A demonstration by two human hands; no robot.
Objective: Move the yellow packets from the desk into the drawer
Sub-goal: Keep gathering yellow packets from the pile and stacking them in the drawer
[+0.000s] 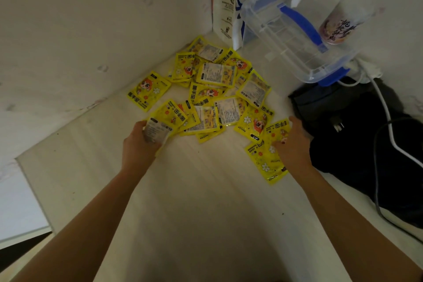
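Bare desk (206, 201) lay open in front of the yellow packets (212, 89), between both forearms. The pile was boxed in by wall on the left and behind. On the right a clear container (295, 46) leaned over the back corner, with a black bag (357, 135) and white cable (389, 121) crowding that side.

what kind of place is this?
Probably a home or dorm desk corner: pale desk against white walls, a clear storage box, a black bag with a white cable, yellow packets piled.
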